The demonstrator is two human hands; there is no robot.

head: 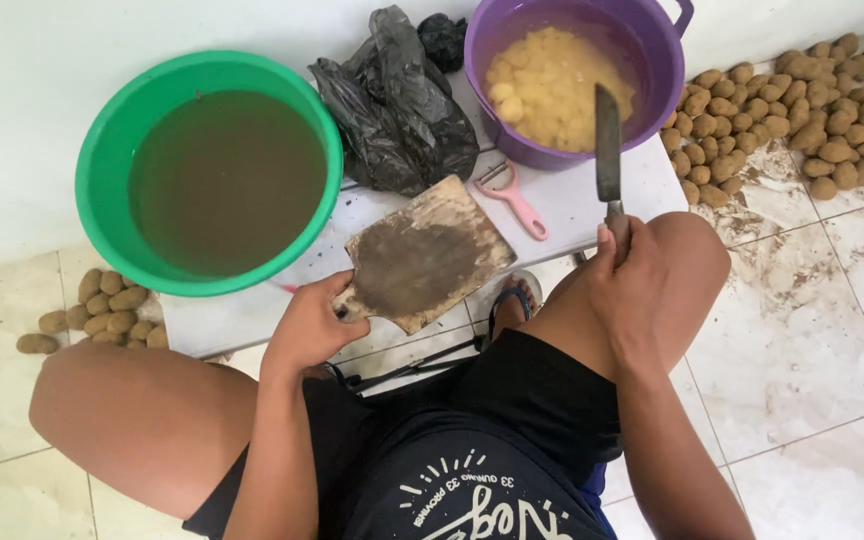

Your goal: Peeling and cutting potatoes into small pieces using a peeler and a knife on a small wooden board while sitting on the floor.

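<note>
Two hands are working: left hand (304, 325) is gripping the stiff, dirty cutting board (422, 255) by its corner; right hand (624, 272) is clenching the knife (608, 150) handle, blade up

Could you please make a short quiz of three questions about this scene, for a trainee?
1. True or false: the right hand holds the knife with its blade pointing away from the person.
2. What does the left hand grip? A) the pink peeler B) the wooden cutting board C) the black plastic bag
3. Fill in: the green basin holds murky brown ____.

Key:
1. True; the blade reaches toward the purple basin of peeled pieces.
2. B; it holds the board's near corner.
3. Water.
</note>
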